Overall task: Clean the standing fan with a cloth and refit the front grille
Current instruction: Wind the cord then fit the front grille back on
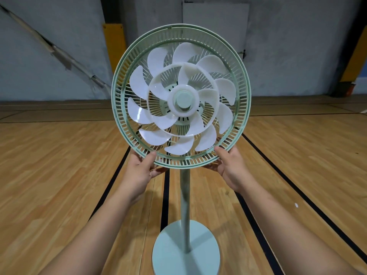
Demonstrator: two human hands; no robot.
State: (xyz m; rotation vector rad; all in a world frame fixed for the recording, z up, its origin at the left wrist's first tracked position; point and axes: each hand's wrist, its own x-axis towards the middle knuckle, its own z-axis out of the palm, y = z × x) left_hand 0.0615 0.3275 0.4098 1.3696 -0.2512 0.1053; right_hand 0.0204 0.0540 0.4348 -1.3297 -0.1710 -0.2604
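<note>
A pale green standing fan stands in front of me on a thin pole (184,195) and a round base (178,253). Its white translucent blades (182,100) are bare, with no front grille over them. Behind the blades is the rear grille, ringed by a green rim (117,84). My left hand (141,169) grips the rim at the lower left, thumb on the front and fingers behind. My right hand (230,165) grips the rim at the lower right the same way. No cloth and no loose front grille are in view.
The fan stands on a wooden sports floor (59,175) with black painted lines. A grey wall (59,46) runs across the back, with yellow padded posts (114,56) and a white panel (215,26) against it.
</note>
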